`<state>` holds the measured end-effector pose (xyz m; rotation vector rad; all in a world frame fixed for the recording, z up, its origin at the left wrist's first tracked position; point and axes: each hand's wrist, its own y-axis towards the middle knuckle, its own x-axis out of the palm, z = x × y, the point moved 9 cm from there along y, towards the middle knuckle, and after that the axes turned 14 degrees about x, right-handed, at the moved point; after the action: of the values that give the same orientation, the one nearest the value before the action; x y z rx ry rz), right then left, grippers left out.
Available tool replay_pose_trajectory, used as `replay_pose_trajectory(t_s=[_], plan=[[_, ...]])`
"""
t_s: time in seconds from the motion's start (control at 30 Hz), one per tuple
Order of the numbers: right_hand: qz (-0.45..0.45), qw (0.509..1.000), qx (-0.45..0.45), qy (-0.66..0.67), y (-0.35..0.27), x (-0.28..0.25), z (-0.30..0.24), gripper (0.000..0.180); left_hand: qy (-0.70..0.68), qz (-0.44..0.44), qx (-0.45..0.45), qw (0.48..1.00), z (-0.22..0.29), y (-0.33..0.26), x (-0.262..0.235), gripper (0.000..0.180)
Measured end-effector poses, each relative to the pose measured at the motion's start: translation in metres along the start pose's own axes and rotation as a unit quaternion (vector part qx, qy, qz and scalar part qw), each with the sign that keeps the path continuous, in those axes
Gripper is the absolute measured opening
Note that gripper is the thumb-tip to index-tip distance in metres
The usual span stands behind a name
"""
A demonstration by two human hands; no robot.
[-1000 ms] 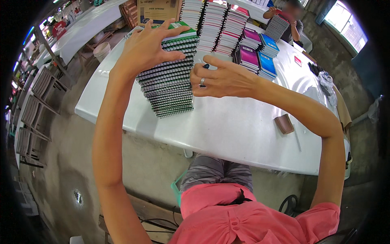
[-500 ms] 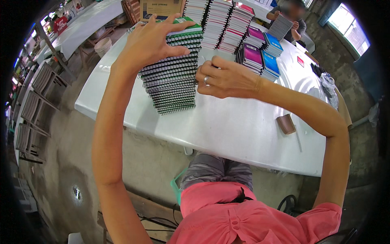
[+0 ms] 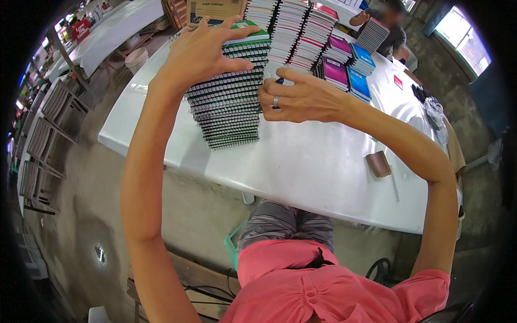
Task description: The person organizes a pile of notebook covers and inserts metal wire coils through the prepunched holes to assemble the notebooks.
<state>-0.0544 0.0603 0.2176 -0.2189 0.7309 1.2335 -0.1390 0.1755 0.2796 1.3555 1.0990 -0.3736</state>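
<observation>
A tall stack of spiral notebooks (image 3: 229,102) stands before me, coiled edges facing me, with a green cover (image 3: 245,33) on top. My left hand (image 3: 202,51) lies spread over the top of this stack, its thumb pressed along the coil side. Close against the stack's right side is my right hand (image 3: 296,99), fingers curled. A small dark-blue end of something (image 3: 279,81) shows between its thumb and forefinger; the rest is hidden in the fist. Where those fingertips meet the coils, I cannot see.
Behind stand tall stacks of spiral books (image 3: 288,32), a cardboard box (image 3: 215,9), purple notebooks (image 3: 335,72) and blue notebooks (image 3: 359,83). At right lie a brown block-like object (image 3: 378,164) and a loose coil (image 3: 395,183). Across the table a person (image 3: 396,35) handles a grey-edged stack.
My right hand has shifted slightly up along the stack's side, and the dark-blue end now shows. My left hand stays put. The person opposite has lowered one hand from their stack.
</observation>
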Motion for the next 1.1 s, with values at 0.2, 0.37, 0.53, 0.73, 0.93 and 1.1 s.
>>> replay_pose_trajectory(t_s=[0.2, 0.37, 0.53, 0.73, 0.93, 1.1], plan=[[0.000, 1.000, -0.022, -0.016, -0.004, 0.005, -0.004, 0.018, -0.002, -0.005, -0.006, 1.000, 0.001, 0.003, 0.003, 0.069], [-0.186, 0.963, 0.157, -0.115, 0.012, 0.011, -0.026, 0.007, -0.005, -0.012, -0.006, 1.000, -0.001, -0.003, 0.000, 0.069], [-0.217, 0.959, 0.183, -0.002, 0.012, 0.014, -0.012, 0.011, -0.025, -0.015, -0.014, 0.999, -0.001, 0.001, 0.003, 0.068], [-0.060, 0.998, 0.018, -0.011, -0.005, 0.014, -0.005, 0.032, 0.000, -0.010, -0.009, 1.000, -0.001, 0.002, 0.004, 0.069], [-0.086, 0.995, 0.056, -0.009, -0.008, 0.023, -0.016, 0.017, 0.004, -0.014, -0.010, 1.000, 0.001, 0.002, 0.004, 0.070], [-0.313, 0.928, 0.201, -0.008, 0.006, 0.035, -0.022, 0.009, 0.005, -0.011, -0.001, 1.000, 0.000, 0.000, 0.001, 0.071]])
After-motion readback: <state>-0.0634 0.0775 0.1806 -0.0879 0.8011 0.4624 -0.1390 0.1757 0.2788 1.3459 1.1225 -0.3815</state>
